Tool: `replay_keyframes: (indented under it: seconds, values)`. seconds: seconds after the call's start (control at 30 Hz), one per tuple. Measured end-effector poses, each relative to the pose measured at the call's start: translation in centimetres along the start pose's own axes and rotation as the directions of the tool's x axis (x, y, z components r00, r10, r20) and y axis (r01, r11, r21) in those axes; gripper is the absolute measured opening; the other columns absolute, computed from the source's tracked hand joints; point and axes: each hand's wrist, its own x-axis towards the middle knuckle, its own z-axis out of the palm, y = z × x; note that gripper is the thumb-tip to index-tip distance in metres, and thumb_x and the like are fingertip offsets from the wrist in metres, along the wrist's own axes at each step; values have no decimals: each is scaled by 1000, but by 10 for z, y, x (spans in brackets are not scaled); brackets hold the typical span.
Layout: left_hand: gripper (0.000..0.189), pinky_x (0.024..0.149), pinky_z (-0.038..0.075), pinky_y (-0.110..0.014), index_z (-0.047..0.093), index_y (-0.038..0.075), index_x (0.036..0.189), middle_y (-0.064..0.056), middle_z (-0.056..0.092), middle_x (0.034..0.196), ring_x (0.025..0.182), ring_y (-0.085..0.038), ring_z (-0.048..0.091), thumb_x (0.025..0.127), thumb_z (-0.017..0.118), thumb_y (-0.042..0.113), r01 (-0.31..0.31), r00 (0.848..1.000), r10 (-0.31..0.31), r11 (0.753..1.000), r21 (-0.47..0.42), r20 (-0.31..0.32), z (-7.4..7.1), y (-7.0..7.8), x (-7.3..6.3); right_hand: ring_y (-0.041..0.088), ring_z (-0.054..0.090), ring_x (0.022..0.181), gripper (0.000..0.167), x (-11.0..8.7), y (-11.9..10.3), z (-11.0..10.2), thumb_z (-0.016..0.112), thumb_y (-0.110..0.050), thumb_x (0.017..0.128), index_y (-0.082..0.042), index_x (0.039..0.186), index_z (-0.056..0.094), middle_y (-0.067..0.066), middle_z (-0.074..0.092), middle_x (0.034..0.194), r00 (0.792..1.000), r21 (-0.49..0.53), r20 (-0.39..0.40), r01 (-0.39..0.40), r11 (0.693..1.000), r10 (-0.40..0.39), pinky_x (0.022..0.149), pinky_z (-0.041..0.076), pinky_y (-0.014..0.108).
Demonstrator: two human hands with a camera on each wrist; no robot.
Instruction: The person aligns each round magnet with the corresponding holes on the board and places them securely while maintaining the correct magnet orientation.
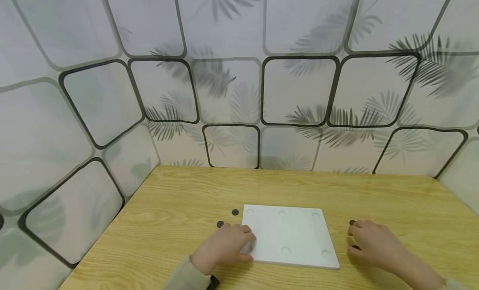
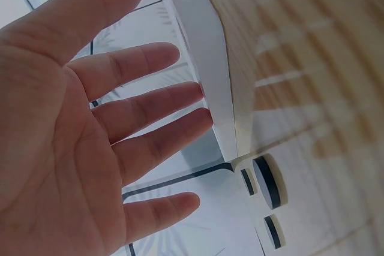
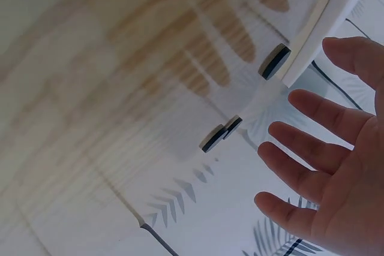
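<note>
A white rectangular board [image 1: 288, 229] with several shallow round recesses lies flat on the table. My left hand [image 1: 228, 245] is over its left edge; in the left wrist view the fingers [image 2: 159, 97] are extended and spread, and some fingertips appear to touch the board's side. Beyond that hand lie two small black discs, one nearer [image 1: 220, 224] and one farther [image 1: 235, 212]. To the right of the board my right hand [image 1: 378, 246] hovers with loosely bent fingers and holds nothing. Black discs [image 1: 352, 222] [image 3: 275, 62] lie near its fingertips, partly covered in the head view.
The wood-grain table [image 1: 187, 190] reaches back to a pale curtain [image 1: 232, 90] with dark rounded outlines and leaf prints. The same cloth hangs along the left side. A dark band [image 1: 213, 283] shows at the left wrist.
</note>
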Motion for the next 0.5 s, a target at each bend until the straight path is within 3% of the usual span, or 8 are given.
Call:
replay_keyframes:
  seconds: [0.5]
  values:
    - [34, 69, 41, -31, 62, 20, 102, 10, 54, 96, 84, -7, 51, 76, 65, 42, 5, 1000, -5, 1000, -12, 23, -1, 1, 1, 18, 51, 71, 22, -2, 2, 7, 72, -33, 67, -21, 73, 54, -7, 51, 76, 1000, -26, 23, -15, 1000, 16, 56, 43, 40]
